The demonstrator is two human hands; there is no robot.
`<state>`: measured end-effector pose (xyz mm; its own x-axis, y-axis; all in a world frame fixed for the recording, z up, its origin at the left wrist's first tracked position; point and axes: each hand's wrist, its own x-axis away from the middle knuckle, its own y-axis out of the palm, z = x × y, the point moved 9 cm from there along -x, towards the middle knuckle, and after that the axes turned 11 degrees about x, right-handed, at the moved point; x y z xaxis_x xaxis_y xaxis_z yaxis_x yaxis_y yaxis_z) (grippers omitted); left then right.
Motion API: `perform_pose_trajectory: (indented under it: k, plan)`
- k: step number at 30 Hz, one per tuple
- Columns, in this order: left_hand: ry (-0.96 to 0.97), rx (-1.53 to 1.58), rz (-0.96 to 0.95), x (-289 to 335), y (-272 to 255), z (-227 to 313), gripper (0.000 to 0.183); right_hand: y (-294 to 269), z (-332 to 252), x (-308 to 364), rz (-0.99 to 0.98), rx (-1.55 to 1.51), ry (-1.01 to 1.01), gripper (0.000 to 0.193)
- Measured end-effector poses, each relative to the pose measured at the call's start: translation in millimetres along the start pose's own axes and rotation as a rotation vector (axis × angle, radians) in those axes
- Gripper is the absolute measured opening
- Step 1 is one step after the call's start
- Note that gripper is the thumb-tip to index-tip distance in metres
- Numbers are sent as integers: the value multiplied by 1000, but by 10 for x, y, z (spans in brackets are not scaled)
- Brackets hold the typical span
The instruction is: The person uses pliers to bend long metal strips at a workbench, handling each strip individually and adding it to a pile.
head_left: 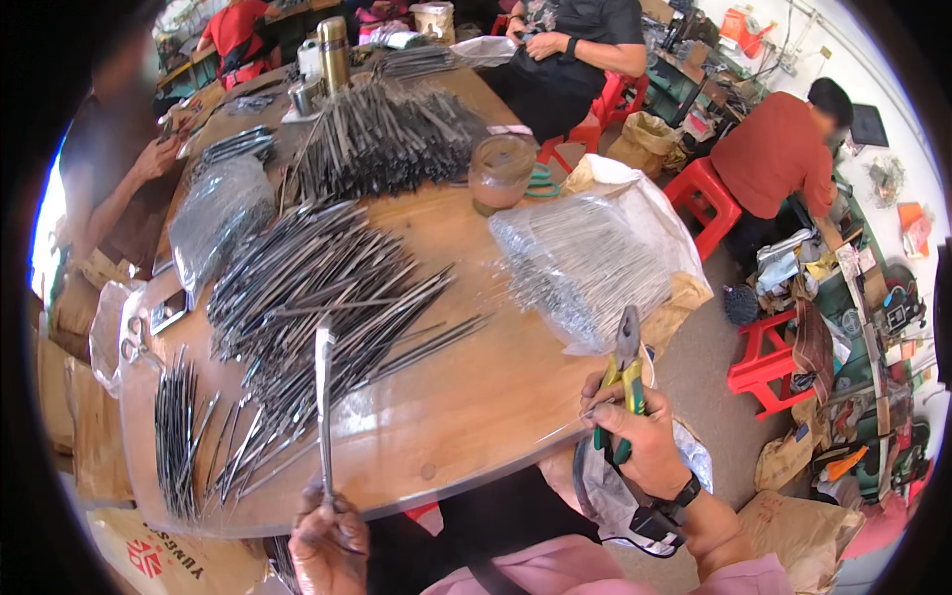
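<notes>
My left hand point(330, 543) is closed around the lower end of a long, thin metal strip point(324, 416). The strip stands upright over the table's near edge, its top end wider and shinier. My right hand point(643, 444) grips a pair of pliers point(633, 372) with yellow and green handles, jaws pointing up. Something thin may be pinched at its fingertips, too small to make out. Behind the held strip spreads a big pile of dark metal strips point(297, 288). A smaller bunch of strips point(177, 436) lies at the table's left. A plastic bag of thin wires point(585, 268) lies beyond the pliers.
More dark strips point(387, 139) are heaped at the back of the wooden table point(446, 416), near a thermos point(334, 55) and a jar point(501, 174). Scissors point(132, 337) lie left. Other people sit around. Red stools point(764, 367) and a cluttered bench stand right.
</notes>
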<state>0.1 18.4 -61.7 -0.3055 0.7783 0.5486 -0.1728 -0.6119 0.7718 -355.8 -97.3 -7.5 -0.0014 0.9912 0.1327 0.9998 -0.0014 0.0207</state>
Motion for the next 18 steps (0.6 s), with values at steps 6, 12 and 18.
perform_pose_trajectory:
  k: [6, 12, 18]
  plan:
    - [-457, -176, -282, 234, 474, -816, 35, 222, -168, 21, -42, -215, 28, 19]
    - [-339, -442, -288, 193, 232, -721, 18, 395, -270, 75, -169, -35, -241, 21]
    - [-231, -696, -232, 144, 121, -768, 10, 402, -237, 43, -264, 414, -395, 19]
